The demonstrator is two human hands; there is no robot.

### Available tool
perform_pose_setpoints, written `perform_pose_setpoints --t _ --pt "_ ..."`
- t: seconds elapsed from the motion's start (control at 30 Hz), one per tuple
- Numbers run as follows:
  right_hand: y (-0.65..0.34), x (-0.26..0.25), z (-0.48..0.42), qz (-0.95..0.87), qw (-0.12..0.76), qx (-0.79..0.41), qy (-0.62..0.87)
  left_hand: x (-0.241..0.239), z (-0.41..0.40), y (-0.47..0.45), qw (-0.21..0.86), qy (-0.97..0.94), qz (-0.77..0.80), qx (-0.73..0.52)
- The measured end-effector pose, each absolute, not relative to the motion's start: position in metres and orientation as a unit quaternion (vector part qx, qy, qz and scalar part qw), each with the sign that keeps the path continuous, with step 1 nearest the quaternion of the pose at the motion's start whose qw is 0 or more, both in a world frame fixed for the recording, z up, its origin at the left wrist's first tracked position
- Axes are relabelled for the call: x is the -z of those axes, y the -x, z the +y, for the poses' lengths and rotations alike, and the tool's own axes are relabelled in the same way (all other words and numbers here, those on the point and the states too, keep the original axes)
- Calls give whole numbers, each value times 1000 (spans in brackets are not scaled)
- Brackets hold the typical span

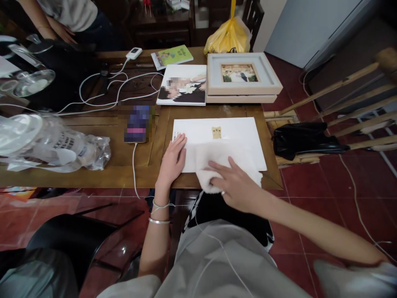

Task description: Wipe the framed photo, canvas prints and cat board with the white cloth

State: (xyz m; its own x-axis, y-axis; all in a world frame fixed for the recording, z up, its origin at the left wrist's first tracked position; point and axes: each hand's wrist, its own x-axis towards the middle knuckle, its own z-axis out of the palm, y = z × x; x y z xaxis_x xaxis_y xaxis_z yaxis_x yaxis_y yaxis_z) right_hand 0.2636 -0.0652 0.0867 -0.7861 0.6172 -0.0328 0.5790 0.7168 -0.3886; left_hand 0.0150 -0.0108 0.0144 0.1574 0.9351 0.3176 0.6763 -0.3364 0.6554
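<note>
In front of me a flat white panel (238, 126) lies on the wooden table, with a small yellowish animal-shaped patch (216, 132) near its middle. My left hand (173, 159) rests on the panel's left edge, fingers stretched out and holding nothing. A fluffy white cloth (206, 159) covers part of the panel's near side and hangs slightly over its front edge. My right hand (232, 180) grips this cloth and presses it against the panel, with some fingers sunk into its folds. The panel's surface beneath the cloth is hidden.
Behind the panel lie a photo print (182, 89) and stacked frames (245, 95), with a yellow bag (229, 37) beyond. A phone (138, 124) with a white cable, plastic-wrapped cups (62, 142) and a kettle (23, 58) stand left. Another person's hand (62, 31) shows at far left.
</note>
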Motion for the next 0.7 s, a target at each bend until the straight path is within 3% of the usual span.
perform_pose_setpoints --t 0.37,0.5,0.7 --pt "-234 -94 91 -882 87 -172 429 -13 -10 -14 185 -741 543 -350" --pt "-225 -89 72 -879 53 -149 449 -12 -10 -14 186 -740 542 -352" --pt "-227 -80 -38 -912 3 -131 388 -13 -10 -14 184 -740 544 -351"
